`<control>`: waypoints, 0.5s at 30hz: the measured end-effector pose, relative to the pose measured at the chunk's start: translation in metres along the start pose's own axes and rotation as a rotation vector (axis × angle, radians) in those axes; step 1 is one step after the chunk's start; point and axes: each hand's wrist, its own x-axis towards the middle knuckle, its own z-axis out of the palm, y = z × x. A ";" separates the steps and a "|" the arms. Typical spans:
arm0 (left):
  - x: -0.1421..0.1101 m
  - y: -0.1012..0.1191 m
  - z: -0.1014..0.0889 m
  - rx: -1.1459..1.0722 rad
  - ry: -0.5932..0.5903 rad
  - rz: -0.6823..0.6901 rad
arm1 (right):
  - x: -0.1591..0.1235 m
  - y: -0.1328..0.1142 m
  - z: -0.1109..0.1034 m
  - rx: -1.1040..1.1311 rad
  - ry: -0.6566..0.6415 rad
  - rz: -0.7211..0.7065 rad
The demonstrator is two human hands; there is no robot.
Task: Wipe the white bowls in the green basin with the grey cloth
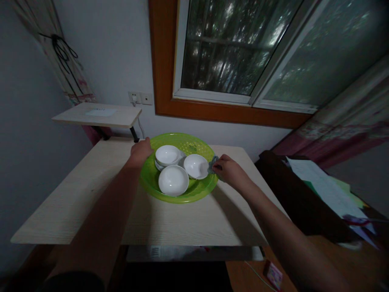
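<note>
A green plastic basin (pixel 179 199) sits on the light wooden desk, its far side perforated. Inside are several white bowls: a front bowl (pixel 173 181), a right bowl (pixel 196 166), and a back-left bowl (pixel 167 155) that rests on another white dish. My left hand (pixel 142 151) is closed on the basin's left rim, its fingertips partly hidden. At the right rim, my right hand (pixel 226 168) pinches a crumpled grey-blue scrubber (pixel 212 164), which is close beside the right bowl. Whether the scrubber touches that bowl I cannot tell.
Behind my left hand, a raised shelf (pixel 100 114) with a paper on it stands on the desk (pixel 182 227). A window (pixel 231 52) and wall sockets (pixel 140 98) are behind the desk. Papers (pixel 325 186) lie on a dark brown piece of furniture at right.
</note>
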 end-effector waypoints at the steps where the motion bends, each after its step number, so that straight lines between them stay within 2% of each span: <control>1: 0.000 0.000 0.000 0.011 -0.004 0.006 | 0.002 -0.001 0.000 -0.001 -0.002 0.016; 5: 0.003 -0.003 0.000 0.032 -0.012 0.019 | 0.030 0.001 0.000 -0.053 -0.011 0.047; 11: 0.008 -0.007 0.005 0.007 -0.018 0.027 | 0.081 0.006 0.005 -0.142 -0.008 0.015; 15: 0.009 -0.006 0.005 -0.036 -0.036 0.001 | 0.092 0.004 0.005 -0.184 -0.015 0.004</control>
